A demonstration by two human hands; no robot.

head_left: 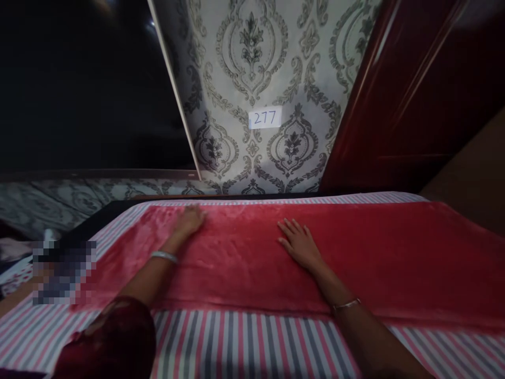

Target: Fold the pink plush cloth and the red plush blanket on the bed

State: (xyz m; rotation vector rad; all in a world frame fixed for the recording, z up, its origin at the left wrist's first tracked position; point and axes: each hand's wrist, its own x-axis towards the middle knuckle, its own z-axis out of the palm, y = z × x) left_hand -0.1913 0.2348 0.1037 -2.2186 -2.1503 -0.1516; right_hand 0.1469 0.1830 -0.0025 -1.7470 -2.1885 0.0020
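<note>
A long red plush blanket (244,252) lies spread over a white sheet with pink and grey stripes (236,342). My right hand (300,245) rests flat on the middle of the blanket, its fingers spread and holding nothing. Near the blanket's far edge, towards its left end, my left hand (191,220) presses on the red pile; it is blurred, but the thumb stands away from the fingers and nothing shows in its grasp. Faint ripples and lighter brushed patches mark the pile between and left of my hands.
Behind the table stand a patterned wall (252,63) with a paper label reading 277 (265,117), a large dark screen (87,89) at left and a dark red glossy panel (410,95) at right. Another person's forearm (19,296) reaches in at the left, beside a pixelated patch.
</note>
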